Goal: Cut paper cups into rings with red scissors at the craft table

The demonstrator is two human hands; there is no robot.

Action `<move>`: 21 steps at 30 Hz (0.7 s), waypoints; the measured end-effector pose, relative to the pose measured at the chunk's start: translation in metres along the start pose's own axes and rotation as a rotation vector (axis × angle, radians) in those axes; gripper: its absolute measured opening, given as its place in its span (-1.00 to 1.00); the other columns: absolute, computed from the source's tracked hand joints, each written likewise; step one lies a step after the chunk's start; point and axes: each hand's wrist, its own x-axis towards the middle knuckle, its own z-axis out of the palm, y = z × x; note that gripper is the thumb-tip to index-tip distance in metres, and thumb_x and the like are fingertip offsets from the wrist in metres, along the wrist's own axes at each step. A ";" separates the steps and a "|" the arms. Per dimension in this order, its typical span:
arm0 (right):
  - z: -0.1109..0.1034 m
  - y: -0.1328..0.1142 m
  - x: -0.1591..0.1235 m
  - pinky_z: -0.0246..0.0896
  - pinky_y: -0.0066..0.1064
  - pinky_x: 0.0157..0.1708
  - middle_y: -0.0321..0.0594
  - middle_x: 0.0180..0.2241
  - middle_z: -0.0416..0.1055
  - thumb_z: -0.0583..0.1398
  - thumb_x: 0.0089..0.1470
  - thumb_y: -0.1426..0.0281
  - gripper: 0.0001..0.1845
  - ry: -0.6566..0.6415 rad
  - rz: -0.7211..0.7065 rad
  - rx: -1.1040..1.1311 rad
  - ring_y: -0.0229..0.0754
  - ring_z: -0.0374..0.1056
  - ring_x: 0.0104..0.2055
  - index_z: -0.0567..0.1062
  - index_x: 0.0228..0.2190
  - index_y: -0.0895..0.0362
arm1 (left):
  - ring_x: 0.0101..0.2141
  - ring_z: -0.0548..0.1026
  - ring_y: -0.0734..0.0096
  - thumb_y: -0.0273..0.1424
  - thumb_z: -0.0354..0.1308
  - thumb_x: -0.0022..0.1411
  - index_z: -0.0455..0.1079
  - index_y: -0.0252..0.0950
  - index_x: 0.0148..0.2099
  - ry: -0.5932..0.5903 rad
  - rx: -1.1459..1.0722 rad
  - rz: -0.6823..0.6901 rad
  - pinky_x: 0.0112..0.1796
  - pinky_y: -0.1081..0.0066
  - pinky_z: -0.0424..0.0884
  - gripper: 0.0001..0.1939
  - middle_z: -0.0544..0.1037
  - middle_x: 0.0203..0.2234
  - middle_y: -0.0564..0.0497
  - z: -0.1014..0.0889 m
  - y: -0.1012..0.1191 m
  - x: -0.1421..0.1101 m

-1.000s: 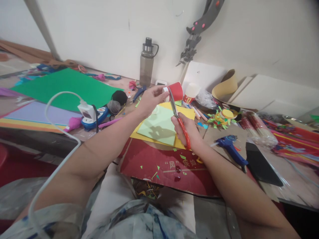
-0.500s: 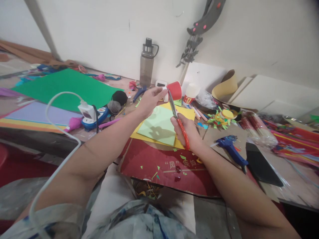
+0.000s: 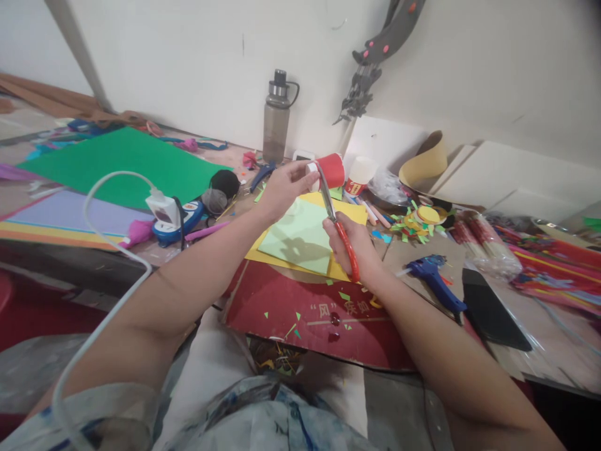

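Note:
My left hand (image 3: 282, 186) is closed on a small red paper cup (image 3: 332, 170), held on its side above the table with its white rim toward my fingers. My right hand (image 3: 353, 244) grips red-handled scissors (image 3: 339, 228). Their blades point up and meet the cup near its rim. Under both hands lie a light green sheet (image 3: 298, 239) and a yellow sheet (image 3: 350, 213) on a red board (image 3: 300, 313).
A grey water bottle (image 3: 277, 119) stands at the wall. Big green paper (image 3: 122, 164) and purple paper (image 3: 66, 213) lie left. A blue glue gun (image 3: 434, 280), a black sheet (image 3: 491, 310), paper scraps (image 3: 420, 220) and stick bundles (image 3: 488, 250) lie right. A white cable (image 3: 106, 275) crosses my left arm.
Hardly anything moved. The cup and scissors shifted a little up and down in my hands and sit where they were a second ago.

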 end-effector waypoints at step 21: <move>0.000 -0.009 -0.001 -0.02 -0.44 -0.55 -0.44 -0.67 0.13 0.10 0.22 0.09 -0.64 0.010 -0.026 -0.067 -0.31 0.08 -0.62 0.18 -0.48 0.02 | -0.26 0.55 0.46 -0.16 0.42 0.11 0.44 -0.30 -0.29 -0.035 -0.017 0.003 -0.03 0.30 0.52 -0.66 0.51 -0.42 0.07 0.001 0.002 -0.001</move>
